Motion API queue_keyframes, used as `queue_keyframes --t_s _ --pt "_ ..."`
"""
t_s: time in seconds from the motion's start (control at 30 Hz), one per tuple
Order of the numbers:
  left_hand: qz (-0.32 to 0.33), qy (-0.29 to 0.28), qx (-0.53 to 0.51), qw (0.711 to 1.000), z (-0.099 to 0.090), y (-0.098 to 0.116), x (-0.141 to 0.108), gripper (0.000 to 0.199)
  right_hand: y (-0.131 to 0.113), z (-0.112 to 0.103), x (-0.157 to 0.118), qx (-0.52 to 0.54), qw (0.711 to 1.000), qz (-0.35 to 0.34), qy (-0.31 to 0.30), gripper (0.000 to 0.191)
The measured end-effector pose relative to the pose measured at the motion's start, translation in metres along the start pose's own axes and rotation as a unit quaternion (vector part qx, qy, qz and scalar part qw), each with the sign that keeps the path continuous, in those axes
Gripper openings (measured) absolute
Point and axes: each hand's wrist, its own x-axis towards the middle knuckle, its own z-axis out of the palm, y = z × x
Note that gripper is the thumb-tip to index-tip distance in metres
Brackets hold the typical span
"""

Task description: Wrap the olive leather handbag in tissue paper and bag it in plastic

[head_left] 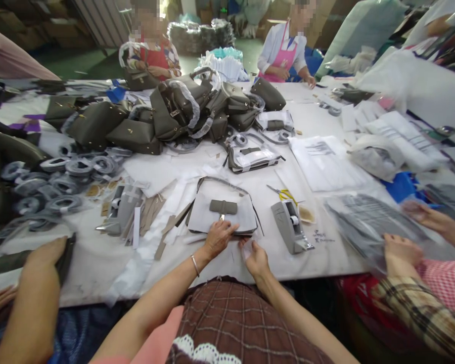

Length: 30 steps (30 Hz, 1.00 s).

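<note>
In front of me on the table lies a small dark handbag, its flap covered by a white sheet and a grey-green clasp tab showing on top. My left hand lies on the bag's lower front, fingers stretched out just below the clasp. At the bag's lower right corner is my right hand, palm up with fingers curled; something whitish and thin shows at its fingertips, but I cannot make it out. A grey tape dispenser stands to the right, beside yellow-handled scissors.
Handbags are heaped at the back left, near wrapped strap coils. Another tape dispenser stands left. White sheets lie right. A co-worker's hands hold a plastic bag; another person's arm is at left.
</note>
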Motion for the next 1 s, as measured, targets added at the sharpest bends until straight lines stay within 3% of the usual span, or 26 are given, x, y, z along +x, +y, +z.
queue_keyframes --t_s 0.13,0.3,0.5,0.77,0.9,1.0 --pt "-0.008 0.034 0.027 0.999 -0.014 -0.001 0.008 0.040 -0.006 0.018 0.005 0.011 0.999 0.002 -0.044 0.023" --pt "0.007 0.066 0.092 0.994 -0.028 0.005 0.006 0.046 -0.011 0.039 -0.001 -0.025 0.993 -0.060 -0.095 0.015" --pt "-0.040 0.101 0.105 0.989 -0.027 0.014 0.000 0.057 -0.009 0.055 -0.015 -0.042 0.990 -0.087 -0.100 0.005" --pt "-0.069 0.162 0.110 0.978 -0.017 -0.001 0.027 0.043 -0.013 0.079 -0.014 -0.071 0.989 -0.097 -0.089 0.006" --pt "-0.079 0.160 0.097 0.979 -0.029 -0.008 0.033 0.035 -0.019 0.086 -0.010 -0.099 0.986 -0.079 -0.105 0.005" --pt "-0.085 0.171 0.083 0.978 -0.042 -0.017 0.029 0.035 -0.027 0.085 -0.007 -0.205 0.965 -0.053 -0.154 0.020"
